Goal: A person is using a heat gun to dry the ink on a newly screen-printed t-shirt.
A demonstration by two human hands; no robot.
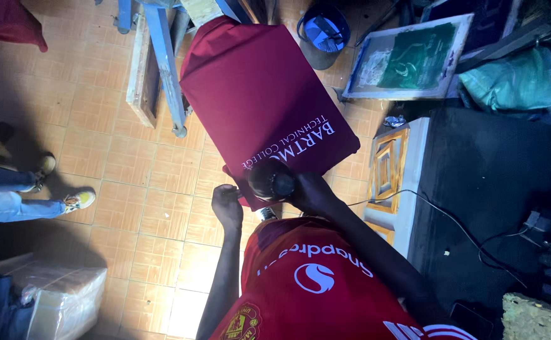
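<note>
A maroon garment (256, 88) with white printed lettering lies stretched flat over a board above the tiled floor. My left hand (227, 204) is closed at the garment's near corner and seems to pinch its edge. My right hand (310, 192) grips a dark, round-headed tool (271, 179), which it holds right over the near end of the lettering. A silvery part (266, 214) of the tool shows just below the head. My red jersey (313, 283) fills the bottom of the view.
A blue metal stand (165, 69) and wooden planks (142, 69) sit left of the garment. A printing screen frame (407, 60), a teal sack (514, 79) and a black-topped table (483, 182) with cables are on the right. Another person's legs (17, 195) stand at left, above a plastic-wrapped bundle (61, 299).
</note>
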